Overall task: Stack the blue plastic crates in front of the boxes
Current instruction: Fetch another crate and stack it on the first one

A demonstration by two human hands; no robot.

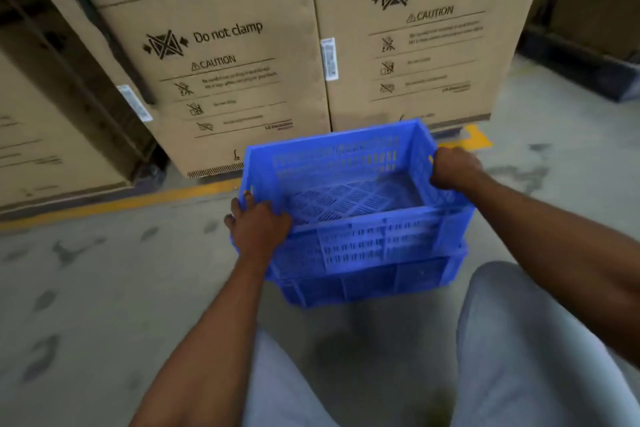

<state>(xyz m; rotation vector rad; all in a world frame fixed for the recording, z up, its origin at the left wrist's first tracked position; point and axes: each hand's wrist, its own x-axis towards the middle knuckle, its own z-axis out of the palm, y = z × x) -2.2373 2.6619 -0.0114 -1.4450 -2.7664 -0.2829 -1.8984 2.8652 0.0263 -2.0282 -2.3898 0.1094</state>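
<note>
Head view, looking down. I count 2 blue plastic crates: an upper crate (pixel 346 180) sitting on a lower crate (pixel 367 281), the 2 forming 1 stack on the concrete floor (pixel 104 288). The upper crate is slightly skewed against the lower one, its slotted walls and gridded bottom open to view; whether it is fully seated I cannot tell, as the frame is blurred. The stack stands just in front of 2 large cardboard boxes, a left box (pixel 214 55) printed "WASHING MACHINE SIDE" and "Do not clamp", and a right box (pixel 426 31) with the same "Do not clamp" and "CAUTION" marks. A 3rd box (pixel 34 135) stands at the far left edge. 1 yellow floor line (pixel 138 199) runs along the foot of the boxes and passes behind the crates.

I see 2 hands, both on the upper crate. My left hand (pixel 258 225) grasps the near-left corner of the rim, fingers curled over the edge, forearm reaching up from the lower left. My right hand (pixel 452 168) grasps the right-side rim, fingers wrapped over the top edge, knuckles toward the camera, forearm coming in from the right edge of the frame. Both arms are extended forward and bare. Below them, 2 knees in light grey trousers (pixel 512 340) are visible, the right one nearer the stack.
</note>
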